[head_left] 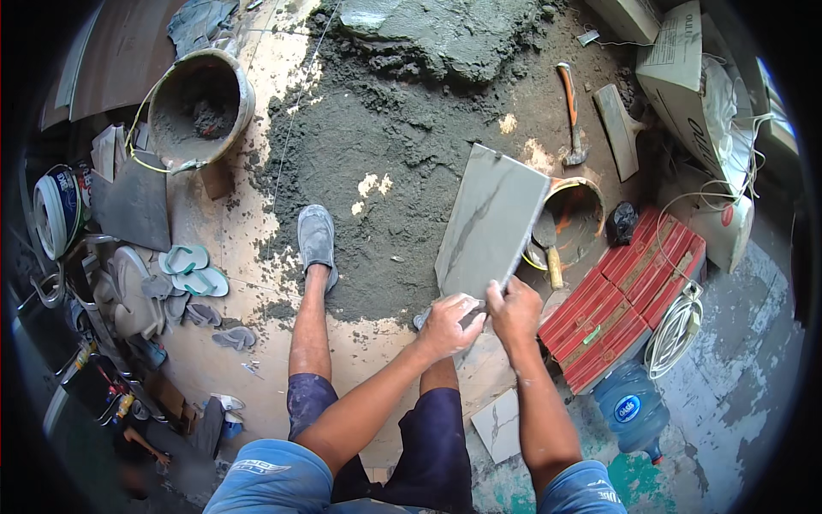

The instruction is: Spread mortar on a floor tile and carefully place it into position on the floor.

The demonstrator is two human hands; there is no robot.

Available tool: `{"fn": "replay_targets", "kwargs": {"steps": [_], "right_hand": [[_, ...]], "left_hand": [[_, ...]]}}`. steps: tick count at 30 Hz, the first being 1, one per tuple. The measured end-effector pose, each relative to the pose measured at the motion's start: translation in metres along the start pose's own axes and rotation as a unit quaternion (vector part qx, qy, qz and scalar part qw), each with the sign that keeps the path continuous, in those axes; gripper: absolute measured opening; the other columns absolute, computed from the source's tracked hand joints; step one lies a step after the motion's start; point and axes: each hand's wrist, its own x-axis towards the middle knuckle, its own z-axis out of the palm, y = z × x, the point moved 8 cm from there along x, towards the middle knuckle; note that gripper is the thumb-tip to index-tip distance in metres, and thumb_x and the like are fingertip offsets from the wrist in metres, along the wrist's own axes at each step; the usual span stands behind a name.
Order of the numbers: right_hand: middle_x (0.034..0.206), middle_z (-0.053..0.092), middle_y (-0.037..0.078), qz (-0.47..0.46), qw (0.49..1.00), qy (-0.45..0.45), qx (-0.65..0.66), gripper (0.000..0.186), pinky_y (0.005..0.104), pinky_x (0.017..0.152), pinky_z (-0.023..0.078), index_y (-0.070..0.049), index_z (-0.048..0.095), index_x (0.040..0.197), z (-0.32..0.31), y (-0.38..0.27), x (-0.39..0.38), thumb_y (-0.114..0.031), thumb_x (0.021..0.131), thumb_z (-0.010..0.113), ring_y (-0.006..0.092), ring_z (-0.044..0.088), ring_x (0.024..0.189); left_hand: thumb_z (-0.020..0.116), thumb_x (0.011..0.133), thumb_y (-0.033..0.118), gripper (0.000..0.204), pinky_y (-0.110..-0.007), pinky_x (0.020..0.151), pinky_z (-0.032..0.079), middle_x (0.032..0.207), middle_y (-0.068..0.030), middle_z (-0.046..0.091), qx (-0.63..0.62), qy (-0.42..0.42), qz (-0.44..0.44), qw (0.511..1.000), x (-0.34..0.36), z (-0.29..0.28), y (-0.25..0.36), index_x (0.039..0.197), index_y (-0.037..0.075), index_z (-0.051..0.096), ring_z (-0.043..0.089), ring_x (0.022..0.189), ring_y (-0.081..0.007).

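A grey marble-patterned tile (490,218) is held up in front of me, slightly right of the middle, tilted over the floor. My right hand (515,313) grips its near right corner, with the thumb on the upper face. At the near edge, my left hand (449,327) is closed, its fingertips on the tile; the thumb sticks out toward the right hand. Behind the tile's right side stands a bucket (586,214), partly hidden. A trowel (550,248) with a wooden handle leans in it. Wet grey mortar (377,171) covers the floor ahead.
A mortar-stained bucket (242,94) stands far left. A hammer (568,111) and a wooden float (618,133) lie far right. Red stacked boxes (616,300), a coiled cable (675,334) and a water jug (629,407) sit at right. Sandals (195,270) lie left; a cut tile (498,427) lies nearby.
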Motion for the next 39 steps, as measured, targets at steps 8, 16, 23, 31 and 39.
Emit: {"fn": "replay_targets", "kwargs": {"steps": [8, 16, 23, 31, 39], "right_hand": [[0.065, 0.059, 0.017, -0.101, 0.993, -0.033, 0.049, 0.015, 0.0402, 0.053, 0.044, 0.000, 0.068, 0.084, -0.149, -0.049, -0.064, -0.015, 0.083, 0.070, 0.0338, 0.057, 0.056], [0.065, 0.060, 0.011, -0.157, 0.987, -0.040, 0.019, 0.012, 0.0365, 0.049, 0.044, -0.004, 0.070, 0.080, -0.309, -0.082, -0.157, -0.015, 0.077, 0.071, 0.0292, 0.057, 0.051], [0.067, 0.062, 0.011, -0.142, 0.990, -0.012, -0.016, 0.023, 0.0364, 0.052, 0.044, -0.004, 0.067, 0.076, -0.406, -0.091, -0.229, -0.026, 0.078, 0.069, 0.0295, 0.058, 0.056], [0.061, 0.057, 0.010, -0.151, 0.986, -0.060, -0.024, 0.013, 0.0347, 0.049, 0.042, -0.004, 0.069, 0.081, -0.416, -0.111, -0.223, -0.016, 0.077, 0.071, 0.0275, 0.055, 0.050], [0.060, 0.049, 0.011, -0.100, 0.989, -0.102, -0.040, 0.019, 0.0375, 0.050, 0.038, -0.004, 0.060, 0.073, -0.412, -0.160, -0.214, -0.021, 0.079, 0.067, 0.0293, 0.048, 0.050]], "left_hand": [[0.062, 0.092, 0.020, 0.040, -0.039, 0.102, 0.044, 0.124, -0.0166, 0.065, 0.026, 0.123, -0.148, 0.981, 0.035, -0.061, -0.106, 0.125, -0.002, 0.061, 0.060, 0.117, -0.0299], [0.027, 0.096, 0.071, 0.084, -0.056, 0.120, 0.003, 0.160, -0.0162, 0.029, 0.077, -0.002, 0.328, 0.941, 0.103, 0.002, 0.243, 0.155, 0.011, 0.033, 0.017, 0.151, -0.0379], [0.018, 0.100, 0.064, 0.078, -0.060, 0.119, 0.006, 0.161, -0.0150, 0.026, 0.252, -0.026, -0.085, 0.964, 0.114, -0.003, 0.105, 0.146, 0.008, 0.047, 0.017, 0.150, -0.0378], [0.050, 0.101, 0.045, 0.048, -0.044, 0.096, 0.046, 0.124, -0.0052, 0.068, -0.043, -0.190, -0.301, 0.934, -0.049, 0.000, -0.112, 0.128, 0.008, 0.066, 0.058, 0.118, -0.0248], [0.060, 0.100, 0.023, 0.031, -0.034, 0.090, 0.051, 0.117, -0.0040, 0.067, -0.632, -0.106, -0.346, 0.685, -0.060, 0.094, 0.051, 0.124, 0.004, 0.062, 0.063, 0.101, -0.0158]]}}
